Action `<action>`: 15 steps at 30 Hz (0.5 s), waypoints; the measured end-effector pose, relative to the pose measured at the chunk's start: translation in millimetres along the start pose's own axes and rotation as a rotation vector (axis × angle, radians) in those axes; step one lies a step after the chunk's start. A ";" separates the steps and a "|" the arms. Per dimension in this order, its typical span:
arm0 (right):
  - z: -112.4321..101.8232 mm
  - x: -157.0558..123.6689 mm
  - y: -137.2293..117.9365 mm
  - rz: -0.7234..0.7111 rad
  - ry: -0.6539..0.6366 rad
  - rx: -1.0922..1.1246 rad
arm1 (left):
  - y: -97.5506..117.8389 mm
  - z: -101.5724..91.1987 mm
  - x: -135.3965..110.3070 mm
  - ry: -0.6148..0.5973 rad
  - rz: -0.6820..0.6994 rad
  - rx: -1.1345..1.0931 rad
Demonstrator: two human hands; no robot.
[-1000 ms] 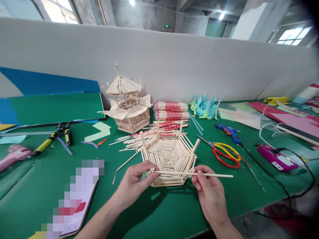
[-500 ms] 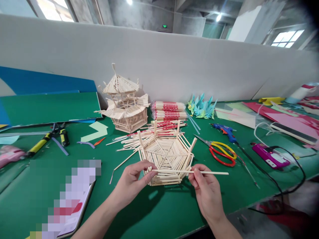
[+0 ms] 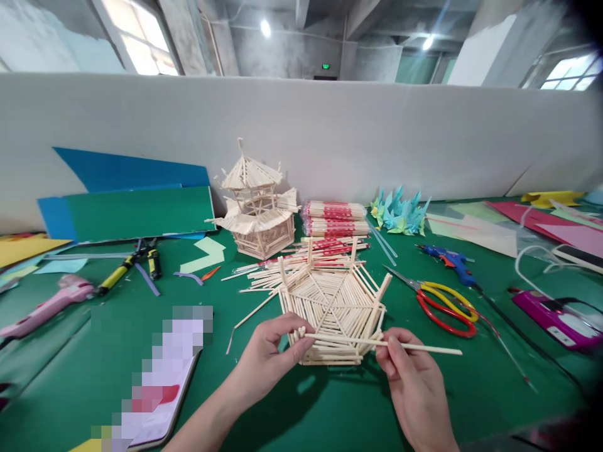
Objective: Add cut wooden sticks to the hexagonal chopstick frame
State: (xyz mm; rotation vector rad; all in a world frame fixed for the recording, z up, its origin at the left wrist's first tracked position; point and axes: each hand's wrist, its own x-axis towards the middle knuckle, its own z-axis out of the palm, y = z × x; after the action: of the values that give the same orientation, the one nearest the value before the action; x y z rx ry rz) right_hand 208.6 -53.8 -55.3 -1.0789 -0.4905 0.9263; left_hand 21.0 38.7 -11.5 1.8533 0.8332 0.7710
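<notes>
Stick (image 3: 339,339) across the near side of our six-sided frame (image 3: 330,296), right in front of us on the green table (image 3: 292,424)! Our left hand (image 3: 268,355) pinches the near-left corner post (image 3: 301,331) between thumb and forefinger; whether it grips the stick's end too, we can't tell. Our right hand (image 3: 411,373) pinches the stick between thumb and fingers farther along, its free end jutting out rightward. Behind the frame: loose sticks (image 3: 264,276) and a stick pagoda (image 3: 261,223).

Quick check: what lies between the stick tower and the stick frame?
Loose sticks: in the head view they lie spread on the green table between the stick tower and the stick frame.
</notes>
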 end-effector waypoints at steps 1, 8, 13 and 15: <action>-0.2 0.2 0.5 0.010 0.001 0.004 | 0.1 0.2 -0.2 0.006 0.002 0.003; 2.3 0.2 -1.8 0.021 0.014 0.006 | 1.5 -0.1 -0.6 -0.001 0.003 0.014; 4.8 -2.1 -8.2 0.046 -0.002 0.093 | 3.4 -1.8 -0.1 -0.022 0.010 0.001; 4.8 -2.8 -9.5 0.039 0.002 0.104 | 3.6 -2.0 -0.3 -0.024 0.004 -0.006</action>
State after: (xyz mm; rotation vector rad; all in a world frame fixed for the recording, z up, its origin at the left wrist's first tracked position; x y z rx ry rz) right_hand 207.2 -55.1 -44.4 -0.9982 -0.4163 0.9740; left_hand 20.1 38.2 -7.5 1.8558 0.8118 0.7518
